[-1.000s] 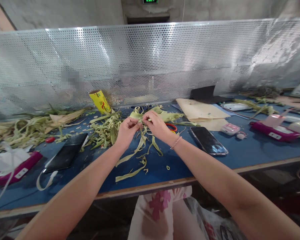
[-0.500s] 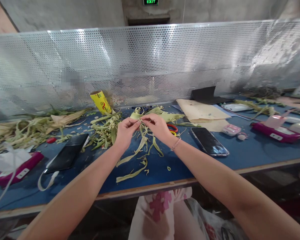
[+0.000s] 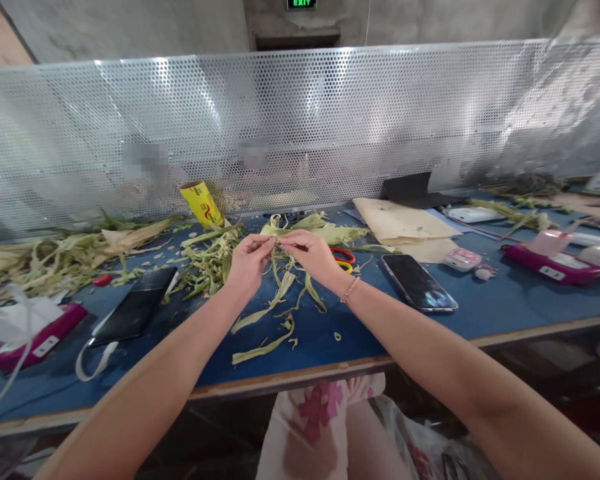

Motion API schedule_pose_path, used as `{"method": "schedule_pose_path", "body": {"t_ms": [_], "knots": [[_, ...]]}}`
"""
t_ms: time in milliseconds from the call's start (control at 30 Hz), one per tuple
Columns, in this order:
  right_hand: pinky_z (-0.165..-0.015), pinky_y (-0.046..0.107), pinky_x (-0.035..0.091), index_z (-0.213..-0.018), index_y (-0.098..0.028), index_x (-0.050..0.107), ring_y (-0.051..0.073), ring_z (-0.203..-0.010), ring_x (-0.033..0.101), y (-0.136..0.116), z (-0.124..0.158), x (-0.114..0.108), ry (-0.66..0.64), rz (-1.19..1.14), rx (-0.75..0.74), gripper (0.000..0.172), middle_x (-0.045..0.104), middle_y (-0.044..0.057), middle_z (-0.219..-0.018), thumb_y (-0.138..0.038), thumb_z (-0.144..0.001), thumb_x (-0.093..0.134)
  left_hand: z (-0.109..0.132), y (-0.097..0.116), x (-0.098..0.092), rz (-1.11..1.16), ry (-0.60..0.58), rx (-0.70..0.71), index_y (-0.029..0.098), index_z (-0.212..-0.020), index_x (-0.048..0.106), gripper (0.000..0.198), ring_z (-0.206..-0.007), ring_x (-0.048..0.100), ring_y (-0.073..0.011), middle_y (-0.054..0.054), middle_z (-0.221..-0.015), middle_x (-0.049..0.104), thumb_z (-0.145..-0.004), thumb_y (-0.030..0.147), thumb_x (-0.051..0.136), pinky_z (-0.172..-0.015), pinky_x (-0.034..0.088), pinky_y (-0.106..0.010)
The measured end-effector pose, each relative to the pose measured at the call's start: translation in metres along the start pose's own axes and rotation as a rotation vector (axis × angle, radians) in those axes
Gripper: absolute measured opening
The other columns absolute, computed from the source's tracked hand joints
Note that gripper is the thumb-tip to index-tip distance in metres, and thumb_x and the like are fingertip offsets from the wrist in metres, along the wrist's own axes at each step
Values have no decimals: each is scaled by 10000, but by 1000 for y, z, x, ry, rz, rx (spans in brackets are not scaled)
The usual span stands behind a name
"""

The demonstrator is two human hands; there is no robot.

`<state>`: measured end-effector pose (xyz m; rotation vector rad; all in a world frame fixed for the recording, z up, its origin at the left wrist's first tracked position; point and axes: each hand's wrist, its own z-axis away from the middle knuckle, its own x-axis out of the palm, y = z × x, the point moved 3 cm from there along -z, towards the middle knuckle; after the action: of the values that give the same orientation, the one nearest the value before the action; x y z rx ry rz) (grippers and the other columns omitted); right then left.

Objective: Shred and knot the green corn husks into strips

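Over the middle of the table, my left hand and my right hand meet fingertip to fingertip. Both are closed in a pinch on a thin strip of corn husk, mostly hidden by the fingers. Below them, pale green husk strips trail and lie on the blue tabletop. A larger husk piece spreads behind my right hand. Beside that wrist show scissors with red and yellow handles, partly covered. Left of my left hand sits a heap of knotted or shredded green husk.
A yellow tube leans near the perforated metal screen. Phones and a black power bank lie on either side. Purple power strips, brown paper, a pink case and a dry husk pile surround the workspace.
Both hands have shifted very slightly left, with their fingertips still together. The fingers have changed position a little; the things on the table look the same.
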<state>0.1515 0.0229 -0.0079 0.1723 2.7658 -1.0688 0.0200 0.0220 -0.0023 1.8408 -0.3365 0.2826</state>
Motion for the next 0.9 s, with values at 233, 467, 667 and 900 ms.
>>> {"method": "schedule_pose_path", "body": {"t_ms": [233, 467, 667, 900], "knots": [[-695, 283, 502, -735, -163, 634, 127, -723, 605, 1, 0, -2, 24, -47, 130, 91, 656, 39, -778, -244, -700, 611, 1, -4, 0, -8, -40, -58, 171, -579, 585, 158, -516, 502, -62, 43, -540, 575, -513, 162, 728, -519, 388, -200], [-630, 262, 489, -702, -171, 602, 115, -654, 578, -4, 0, -4, 37, -9, 137, 73, 635, 20, -721, -241, -708, 583, 2, 0, 3, -4, -32, -85, 162, -577, 600, 119, -546, 516, -65, 30, -572, 587, -520, 164, 705, -562, 407, -202], [-633, 273, 485, -710, -173, 585, 126, -671, 579, -4, -1, -7, 71, 26, 111, 62, 627, 28, -747, -230, -711, 560, 5, 0, 5, 14, -95, -176, 159, -690, 609, 150, -577, 571, -93, 14, -614, 612, -560, 200, 671, -600, 455, -230], [-653, 291, 477, -718, -176, 565, 127, -665, 574, -3, -3, -13, 119, 12, 145, 59, 615, 21, -730, -232, -715, 548, 5, -9, 5, -47, -163, -217, 142, -790, 585, 283, -586, 595, -96, -25, -697, 652, -537, 136, 711, -617, 481, -242]]}}
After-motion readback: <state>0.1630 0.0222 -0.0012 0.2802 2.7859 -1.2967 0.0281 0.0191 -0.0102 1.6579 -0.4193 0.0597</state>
